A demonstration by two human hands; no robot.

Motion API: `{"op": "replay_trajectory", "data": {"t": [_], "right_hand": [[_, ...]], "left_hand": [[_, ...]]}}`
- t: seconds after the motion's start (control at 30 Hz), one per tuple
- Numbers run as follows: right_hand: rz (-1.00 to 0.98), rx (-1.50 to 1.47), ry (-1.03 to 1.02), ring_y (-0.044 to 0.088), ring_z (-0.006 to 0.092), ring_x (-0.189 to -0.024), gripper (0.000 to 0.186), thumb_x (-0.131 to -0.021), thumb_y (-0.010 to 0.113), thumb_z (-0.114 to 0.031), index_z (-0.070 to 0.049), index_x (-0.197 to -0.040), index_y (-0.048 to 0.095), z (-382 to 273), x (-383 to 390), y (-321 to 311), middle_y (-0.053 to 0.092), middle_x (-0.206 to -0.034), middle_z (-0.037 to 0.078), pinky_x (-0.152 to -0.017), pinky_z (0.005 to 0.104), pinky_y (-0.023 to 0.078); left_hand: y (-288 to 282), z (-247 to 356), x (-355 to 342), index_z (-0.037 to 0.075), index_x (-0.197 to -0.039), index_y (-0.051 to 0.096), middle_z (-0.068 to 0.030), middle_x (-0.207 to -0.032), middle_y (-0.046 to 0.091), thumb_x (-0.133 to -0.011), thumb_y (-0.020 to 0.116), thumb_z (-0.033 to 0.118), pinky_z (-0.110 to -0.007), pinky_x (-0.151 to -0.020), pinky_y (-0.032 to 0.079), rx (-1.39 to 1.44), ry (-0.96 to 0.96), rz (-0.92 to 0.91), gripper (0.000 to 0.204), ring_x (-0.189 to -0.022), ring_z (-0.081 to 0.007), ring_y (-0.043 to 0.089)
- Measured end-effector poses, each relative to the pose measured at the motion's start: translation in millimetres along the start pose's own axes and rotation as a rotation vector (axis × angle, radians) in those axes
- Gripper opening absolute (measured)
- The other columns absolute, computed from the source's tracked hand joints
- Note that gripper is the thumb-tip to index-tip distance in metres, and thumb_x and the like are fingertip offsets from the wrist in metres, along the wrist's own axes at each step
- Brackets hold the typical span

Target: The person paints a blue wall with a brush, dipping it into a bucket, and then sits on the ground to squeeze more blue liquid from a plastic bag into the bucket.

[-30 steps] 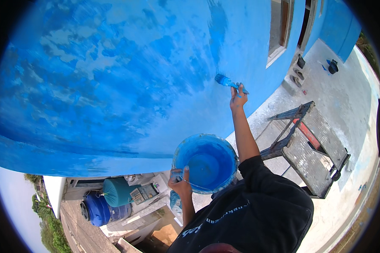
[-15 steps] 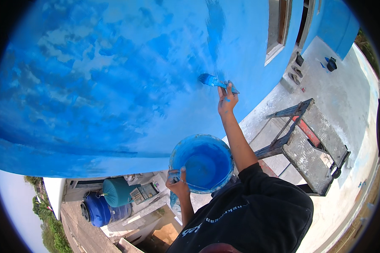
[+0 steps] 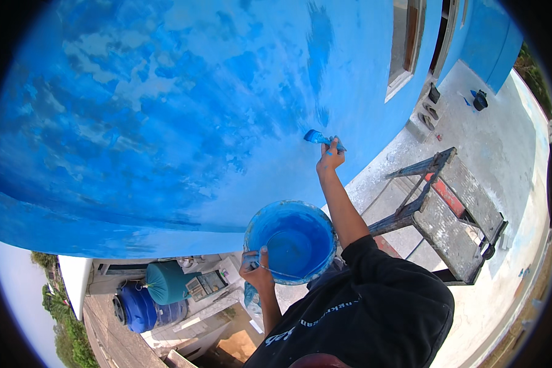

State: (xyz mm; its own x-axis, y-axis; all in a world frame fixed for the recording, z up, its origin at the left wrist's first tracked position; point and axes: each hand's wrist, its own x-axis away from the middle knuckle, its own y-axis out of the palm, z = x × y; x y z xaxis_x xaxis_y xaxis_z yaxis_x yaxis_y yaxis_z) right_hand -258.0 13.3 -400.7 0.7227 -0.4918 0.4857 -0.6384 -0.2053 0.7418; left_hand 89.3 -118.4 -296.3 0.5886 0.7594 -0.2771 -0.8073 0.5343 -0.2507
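My right hand point(image 3: 331, 156) is closed round the handle of a paintbrush point(image 3: 319, 137). Its blue-coated bristles point left and lie at the wall point(image 3: 251, 110), which carries uneven patches of darker and lighter blue. Closer to my body, my left hand point(image 3: 257, 267) grips a paint bucket point(image 3: 290, 207) by its rim and wire handle, thumb up at the edge. Blue paint point(image 3: 290, 251) lies inside the bucket, and its walls are smeared with it. Something blue-stained, perhaps a rag, hangs under my left hand; its kind is unclear.
A paint-spattered folding step platform point(image 3: 454, 208) stands to my right. Beyond it are a window point(image 3: 405, 46), shoes point(image 3: 429, 116) and a small black bucket point(image 3: 480, 101). At lower left sit a blue barrel point(image 3: 138, 306) and a green rounded container point(image 3: 167, 282).
My right hand and the paintbrush have moved down along the wall, toward the bucket. The bucket in my left hand has shifted slightly lower.
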Motion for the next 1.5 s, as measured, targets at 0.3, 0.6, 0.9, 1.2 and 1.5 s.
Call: {"op": "replay_trajectory", "data": {"t": [0.3, 0.6, 0.9, 1.2, 1.5], "right_hand": [[-0.007, -0.074, 0.04, 0.061, 0.0297, -0.11, 0.038, -0.098, 0.059, -0.014, 0.007, -0.129, 0.05, -18, -12, -11, 0.056, -0.123, 0.02, -0.094, 0.0382, 0.056], [-0.073, 0.021, 0.03, 0.061, 0.0298, -0.111, 0.04, -0.097, 0.062, -0.015, 0.006, -0.129, 0.05, -5, -18, -13, 0.057, -0.122, 0.019, -0.094, 0.0397, 0.056], [-0.119, -0.142, 0.106, 0.061, 0.0306, -0.112, 0.041, -0.097, 0.062, -0.014, 0.005, -0.13, 0.049, -19, -8, -13, 0.056, -0.124, 0.019, -0.096, 0.0395, 0.056], [-0.082, 0.026, 0.052, 0.061, 0.0303, -0.111, 0.042, -0.095, 0.064, -0.014, 0.005, -0.13, 0.05, 0, -24, -29, 0.057, -0.123, 0.018, -0.096, 0.0399, 0.056], [-0.284, -0.206, 0.122, 0.061, 0.0285, -0.111, 0.048, -0.096, 0.063, -0.017, 0.004, -0.135, 0.045, -22, -5, -5, 0.055, -0.127, 0.018, -0.097, 0.0405, 0.054]], "left_hand": [[3, -8, -4, 0.001, -0.077, 0.061, 0.0038, -0.06, 0.054, -0.083, 0.078, 0.014, -0.024, -0.053, 0.032, 0.002, -0.08, -0.035, 0.022, -0.054, -0.0036, 0.04], [8, -6, -10, 0.002, -0.075, 0.061, 0.0033, -0.062, 0.055, -0.082, 0.078, 0.014, -0.025, -0.053, 0.034, 0.042, -0.015, -0.035, 0.022, -0.057, -0.0043, 0.043], [3, -13, -6, 0.003, -0.075, 0.06, 0.0039, -0.061, 0.053, -0.082, 0.079, 0.015, -0.025, -0.056, 0.034, 0.051, -0.013, -0.035, 0.023, -0.059, -0.0052, 0.043], [8, 3, -5, 0.002, -0.076, 0.061, 0.0041, -0.06, 0.053, -0.082, 0.079, 0.016, -0.023, -0.053, 0.031, 0.027, -0.046, -0.039, 0.024, -0.057, -0.004, 0.041], [0, 4, 1, 0.001, -0.073, 0.061, 0.0017, -0.062, 0.053, -0.082, 0.079, 0.016, -0.025, -0.053, 0.031, 0.031, -0.011, -0.05, 0.025, -0.057, -0.0042, 0.041]]}}
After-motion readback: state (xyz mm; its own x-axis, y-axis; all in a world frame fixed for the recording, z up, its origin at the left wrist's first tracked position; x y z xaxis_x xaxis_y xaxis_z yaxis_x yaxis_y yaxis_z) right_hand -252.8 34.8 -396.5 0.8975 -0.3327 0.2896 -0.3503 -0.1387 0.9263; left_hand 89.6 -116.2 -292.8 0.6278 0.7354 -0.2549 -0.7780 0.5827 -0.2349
